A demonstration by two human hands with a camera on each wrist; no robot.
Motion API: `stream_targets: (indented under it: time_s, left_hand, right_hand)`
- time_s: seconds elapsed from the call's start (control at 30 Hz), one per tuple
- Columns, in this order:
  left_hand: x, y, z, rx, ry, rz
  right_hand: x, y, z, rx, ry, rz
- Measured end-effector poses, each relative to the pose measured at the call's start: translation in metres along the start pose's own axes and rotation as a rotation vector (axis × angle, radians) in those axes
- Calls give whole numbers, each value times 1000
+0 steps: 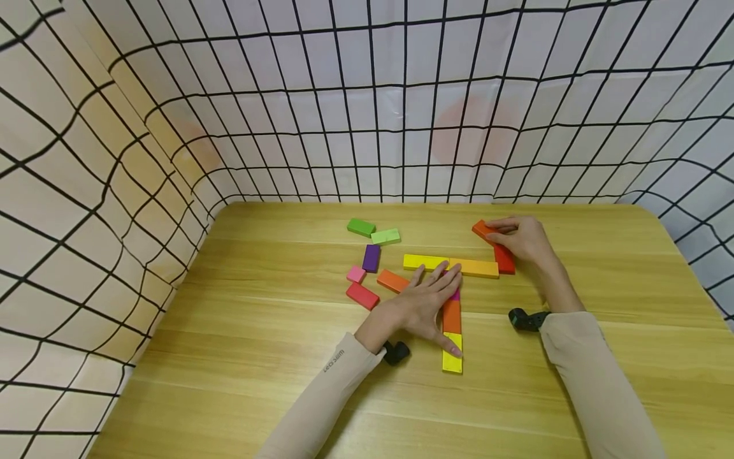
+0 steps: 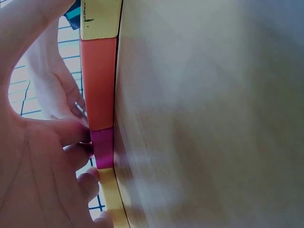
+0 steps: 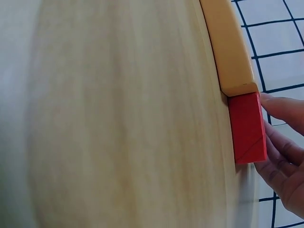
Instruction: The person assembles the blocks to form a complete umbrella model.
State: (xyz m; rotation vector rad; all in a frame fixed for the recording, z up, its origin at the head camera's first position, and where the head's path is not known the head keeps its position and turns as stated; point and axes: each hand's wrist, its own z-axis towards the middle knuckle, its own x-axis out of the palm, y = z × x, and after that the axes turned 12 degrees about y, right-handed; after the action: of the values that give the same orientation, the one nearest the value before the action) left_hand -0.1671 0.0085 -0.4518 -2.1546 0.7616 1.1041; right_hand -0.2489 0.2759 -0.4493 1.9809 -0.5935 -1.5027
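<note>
My left hand (image 1: pixel 421 309) lies spread over a column of wooden blocks, fingers straight. Its thumb touches the yellow block (image 1: pixel 452 363) at the near end; its other fingertips reach the long yellow block (image 1: pixel 424 261) at the top. Between these are an orange block (image 1: pixel 452 317) and a magenta block (image 2: pixel 102 148), partly covered. At the far right my right hand (image 1: pixel 523 239) pinches an orange-red block (image 1: pixel 482 228), set at an angle beside the red block (image 1: pixel 504 260). That red block touches the end of a light orange block (image 1: pixel 474 268). In the right wrist view the pinched block is hidden.
Left of the column lie loose blocks: dark green (image 1: pixel 361 227), light green (image 1: pixel 386 236), purple (image 1: pixel 371 258), pink (image 1: pixel 356 274), red (image 1: pixel 362 296) and orange (image 1: pixel 392 281). A black grid-lined white sheet (image 1: pixel 390 140) surrounds the wooden table (image 1: pixel 258 319).
</note>
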Motion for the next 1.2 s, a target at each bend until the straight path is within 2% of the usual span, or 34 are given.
stream_targets:
  time_s: [0.57, 0.7, 1.0, 1.2]
  left_hand:
    - [0, 0, 1, -10, 1, 8]
    - [0, 0, 1, -8, 1, 5]
    - [0, 0, 0, -6, -1, -3]
    - [0, 0, 0, -4, -3, -5]
  right_hand:
    - [-1, -1, 0, 8, 24, 19]
    - [-4, -3, -2, 21, 57, 81]
    - [-28, -20, -28, -9, 239, 146]
    - [-44, -39, -57, -18, 271, 80]
